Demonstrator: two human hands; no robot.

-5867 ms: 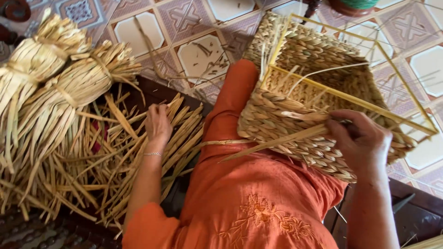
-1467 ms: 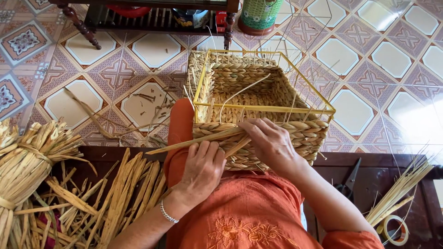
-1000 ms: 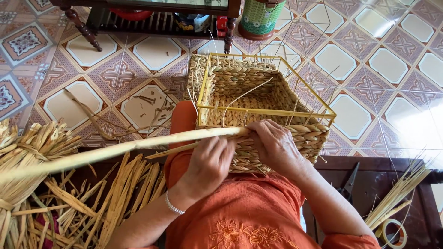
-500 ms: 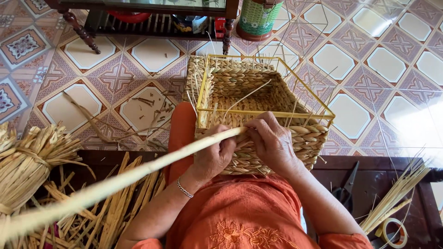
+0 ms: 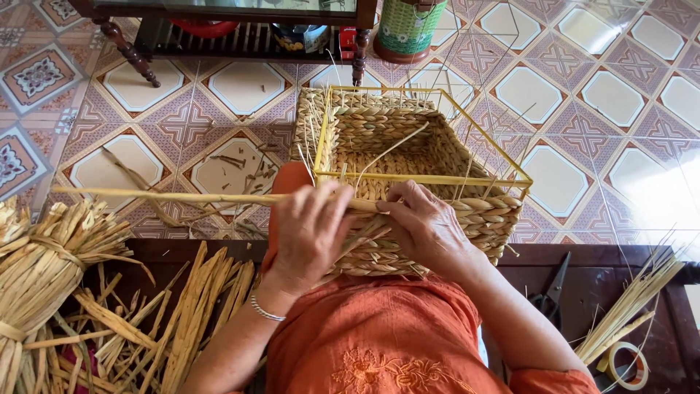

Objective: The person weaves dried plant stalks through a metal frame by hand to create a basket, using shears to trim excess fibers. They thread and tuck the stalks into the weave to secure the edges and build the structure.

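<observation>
Leftmost, a tied bundle of dried straw [image 5: 40,270] lies beside loose straw strips [image 5: 182,321] spread over a dark wooden surface [image 5: 656,255]. Above them a long pale reed [image 5: 168,197] runs almost level across the patterned tile floor [image 5: 182,109], from the left side of the view to the person's hands. The left hand [image 5: 310,233], with a thin silver bracelet [image 5: 264,312] at its wrist, has its fingers curled closed around that reed just at the near wall of the woven basket [image 5: 408,168]. The basket sits on the person's lap over an orange garment [image 5: 379,343], its rim marked by a yellow wire frame [image 5: 437,179], with thin upright strands standing above it. The right hand [image 5: 426,226] rests against the same near wall, fingers bent and pinching the end of the reed where it meets the weave, touching the left hand's fingertips. Farther right, dark scissors [image 5: 548,292] lie on the wooden surface, then a sheaf of thin straw stalks [image 5: 631,306] and a roll of tape [image 5: 623,362]. At the top stand a wooden table leg [image 5: 359,51] and a green woven container [image 5: 408,29].
</observation>
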